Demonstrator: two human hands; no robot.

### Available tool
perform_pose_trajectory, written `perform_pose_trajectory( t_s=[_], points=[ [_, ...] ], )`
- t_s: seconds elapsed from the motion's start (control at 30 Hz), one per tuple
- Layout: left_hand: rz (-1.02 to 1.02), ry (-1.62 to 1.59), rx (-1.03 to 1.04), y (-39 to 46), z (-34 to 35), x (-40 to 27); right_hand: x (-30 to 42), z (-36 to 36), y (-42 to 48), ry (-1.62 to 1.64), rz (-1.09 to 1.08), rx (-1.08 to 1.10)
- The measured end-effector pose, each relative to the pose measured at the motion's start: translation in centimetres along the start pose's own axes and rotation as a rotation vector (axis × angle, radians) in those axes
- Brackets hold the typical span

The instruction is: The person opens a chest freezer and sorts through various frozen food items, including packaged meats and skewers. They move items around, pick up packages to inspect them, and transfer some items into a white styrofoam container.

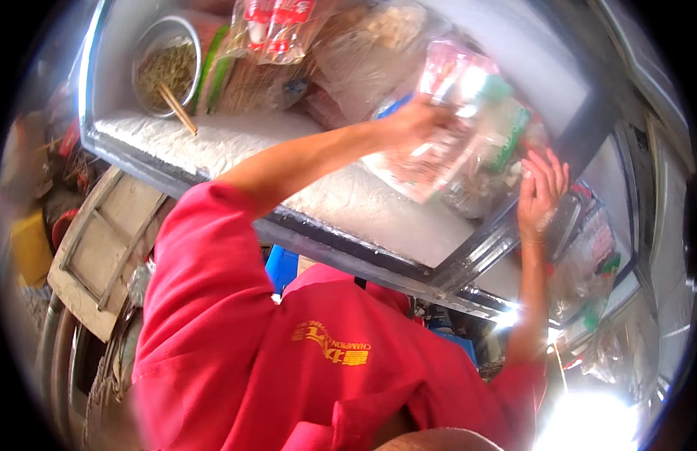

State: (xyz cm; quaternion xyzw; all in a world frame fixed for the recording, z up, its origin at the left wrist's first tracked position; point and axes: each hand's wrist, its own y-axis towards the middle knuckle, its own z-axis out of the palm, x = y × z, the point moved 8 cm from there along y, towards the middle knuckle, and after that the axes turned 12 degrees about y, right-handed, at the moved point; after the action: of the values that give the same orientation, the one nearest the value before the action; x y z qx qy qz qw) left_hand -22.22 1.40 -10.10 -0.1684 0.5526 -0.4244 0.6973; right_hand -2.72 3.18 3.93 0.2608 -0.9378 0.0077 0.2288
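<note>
A chest freezer with frosted inner walls (376, 206) lies before me, holding bagged food. My left hand (424, 121) reaches into it, blurred, with its fingers curled on a clear plastic package (416, 169) of pinkish food; its fingertips are partly hidden. Close by on the right is a bag with a green printed panel (512, 132). My right hand (543, 186) is raised over the freezer's dark divider (483, 242), with its fingers apart and nothing held.
A metal bowl (199, 56) of greenish food with wooden chopsticks (177, 110) stands at the freezer's left end. Red-printed bags of skewers (278, 28) lie beside it. More bagged goods (590, 242) fill the right compartment. A wooden frame panel (106, 248) leans outside, lower left.
</note>
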Motion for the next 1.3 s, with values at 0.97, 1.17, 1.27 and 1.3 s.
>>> perform_pose_trajectory(
  t_s=[0.97, 1.17, 1.27, 1.3],
  points=[
    [0.19, 1.475, -0.998, 10.6, -27.6, 5.0, -0.3, 0.2, 0.2, 0.015, 0.07, 0.018],
    [0.144, 1.505, -0.845, 10.9, -28.2, 2.1, -0.2, 0.0, 0.2, 0.011, 0.081, 0.017],
    [0.151, 1.487, -0.799, 11.2, -29.3, 2.4, 0.1, 0.0, 0.4, 0.015, 0.071, 0.016],
    [0.096, 1.509, -0.711, 11.6, -29.1, 2.8, 0.2, -0.1, 0.4, 0.016, 0.067, 0.015]
  ],
)
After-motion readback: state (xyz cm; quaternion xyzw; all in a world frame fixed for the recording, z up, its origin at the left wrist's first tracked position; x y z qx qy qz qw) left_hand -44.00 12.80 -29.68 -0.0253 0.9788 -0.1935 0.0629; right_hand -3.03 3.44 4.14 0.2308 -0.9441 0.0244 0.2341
